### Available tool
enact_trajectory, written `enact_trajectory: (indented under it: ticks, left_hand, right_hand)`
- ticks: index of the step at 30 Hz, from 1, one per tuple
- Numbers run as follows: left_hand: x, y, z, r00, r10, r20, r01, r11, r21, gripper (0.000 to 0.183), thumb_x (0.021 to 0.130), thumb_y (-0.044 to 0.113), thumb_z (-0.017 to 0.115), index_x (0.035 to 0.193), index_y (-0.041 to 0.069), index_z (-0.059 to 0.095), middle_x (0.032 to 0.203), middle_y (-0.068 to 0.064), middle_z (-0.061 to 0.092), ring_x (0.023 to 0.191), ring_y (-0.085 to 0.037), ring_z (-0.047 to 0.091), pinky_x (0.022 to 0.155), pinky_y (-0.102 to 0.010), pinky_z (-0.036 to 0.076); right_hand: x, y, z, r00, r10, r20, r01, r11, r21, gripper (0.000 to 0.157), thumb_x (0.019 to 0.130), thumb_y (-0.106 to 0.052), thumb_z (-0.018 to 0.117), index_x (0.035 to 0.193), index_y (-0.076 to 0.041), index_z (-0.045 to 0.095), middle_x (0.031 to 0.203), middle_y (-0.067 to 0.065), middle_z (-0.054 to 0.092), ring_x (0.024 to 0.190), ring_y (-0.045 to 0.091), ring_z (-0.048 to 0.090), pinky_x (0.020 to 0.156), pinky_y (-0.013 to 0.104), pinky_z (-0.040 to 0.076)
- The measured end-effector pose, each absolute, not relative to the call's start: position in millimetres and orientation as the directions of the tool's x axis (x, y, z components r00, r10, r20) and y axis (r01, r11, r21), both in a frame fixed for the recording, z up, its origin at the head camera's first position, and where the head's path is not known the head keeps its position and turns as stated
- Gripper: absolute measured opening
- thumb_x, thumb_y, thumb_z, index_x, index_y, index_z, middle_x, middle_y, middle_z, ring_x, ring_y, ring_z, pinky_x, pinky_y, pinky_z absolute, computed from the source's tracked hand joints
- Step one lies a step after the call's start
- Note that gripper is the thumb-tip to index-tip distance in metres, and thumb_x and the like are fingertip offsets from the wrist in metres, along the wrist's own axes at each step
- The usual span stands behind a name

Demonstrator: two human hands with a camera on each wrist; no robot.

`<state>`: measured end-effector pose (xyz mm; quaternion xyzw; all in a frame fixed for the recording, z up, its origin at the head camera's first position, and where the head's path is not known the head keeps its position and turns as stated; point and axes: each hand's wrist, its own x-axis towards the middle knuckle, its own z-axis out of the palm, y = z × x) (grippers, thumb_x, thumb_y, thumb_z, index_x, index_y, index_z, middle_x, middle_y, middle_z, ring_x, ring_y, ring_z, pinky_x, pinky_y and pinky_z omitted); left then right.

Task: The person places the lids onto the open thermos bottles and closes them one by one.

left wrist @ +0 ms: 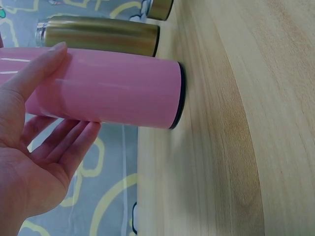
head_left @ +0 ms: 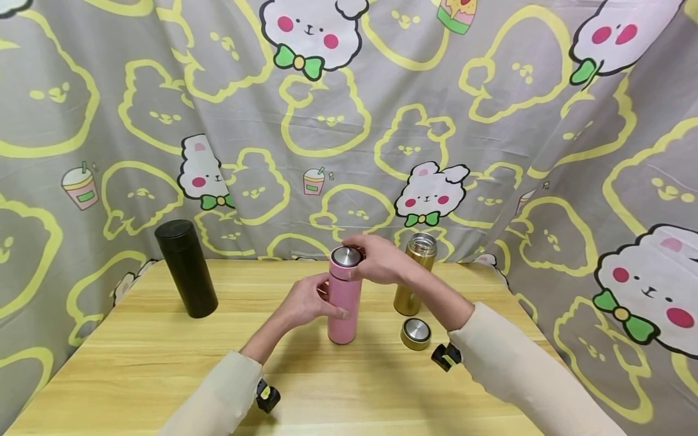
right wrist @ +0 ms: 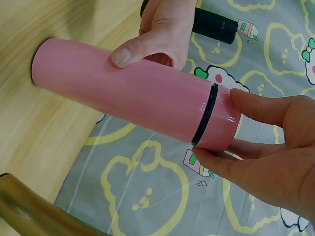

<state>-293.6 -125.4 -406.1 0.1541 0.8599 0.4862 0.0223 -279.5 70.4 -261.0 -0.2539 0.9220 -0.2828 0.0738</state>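
Observation:
A pink thermos [head_left: 343, 309] stands upright on the table, its lid [head_left: 347, 257] with a silver disc on top. My left hand [head_left: 308, 301] holds the body from the left, the thumb [left wrist: 42, 71] across one side and the fingers on the other. With thumb and fingertips my right hand [head_left: 378, 259] grips the lid's rim from above. A black ring [right wrist: 205, 115] shows between lid and body in the right wrist view. To the right stands a gold thermos [head_left: 408, 297] with its mouth uncovered. A gold lid [head_left: 416, 333], silver disc up, lies in front of it.
A black thermos [head_left: 188, 272] with its lid on stands at the left of the wooden table [head_left: 136, 363]. Behind the table's far edge hangs a grey patterned curtain [head_left: 240, 121], which also runs along both sides.

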Motion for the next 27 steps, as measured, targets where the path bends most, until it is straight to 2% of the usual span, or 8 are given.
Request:
enact_trajectory:
  ticks: [9,16,21,27]
  left_hand:
    - [-293,-125,-406,-0.950,0.291,0.114,0.249,0.480,0.841,0.062,0.065,0.039,0.095,0.117,0.020,0.067,0.098,0.001,0.072,0.089,-0.015,0.067,0.077,-0.033,0.056]
    - [-293,-125,-406,-0.949,0.293,0.120,0.255,0.481,0.839,0.060,0.065,0.039,0.095,0.115,0.020,0.068,0.097,0.002,0.071,0.089,-0.015,0.067,0.077,-0.033,0.056]
    - [-293,-125,-406,-0.951,0.285,0.117,0.249,0.489,0.836,0.061,0.065,0.039,0.095,0.117,0.020,0.068,0.099,0.002,0.071,0.091,-0.015,0.067,0.077,-0.033,0.056]
    - [-293,-124,-406,-0.955,0.275,0.109,0.236,0.489,0.840,0.074,0.065,0.037,0.095,0.130,0.021,0.065,0.099,0.001,0.071,0.091,-0.016,0.067,0.077,-0.032,0.056]
  right_hand:
    - [-280,71,-262,-0.875,-0.482,0.033,-0.421,0.727,-0.542,0.061,0.082,-0.011,0.075,0.140,-0.005,0.057,0.131,0.012,0.066,0.117,0.026,0.063,0.100,0.042,0.051]
    - [-280,71,-268,-0.893,-0.438,0.102,-0.420,0.728,-0.541,0.050,0.081,-0.026,0.083,0.122,-0.005,0.064,0.111,0.008,0.070,0.099,0.022,0.065,0.087,0.036,0.054]
    - [-279,69,-274,-0.907,-0.391,0.156,-0.411,0.737,-0.536,0.056,0.078,-0.038,0.088,0.114,-0.005,0.061,0.100,0.006,0.067,0.088,0.020,0.063,0.076,0.032,0.052]
    - [-276,68,-280,-0.912,-0.355,0.206,-0.409,0.745,-0.526,0.060,0.076,-0.045,0.089,0.111,-0.005,0.058,0.100,0.006,0.063,0.088,0.020,0.061,0.073,0.031,0.051]
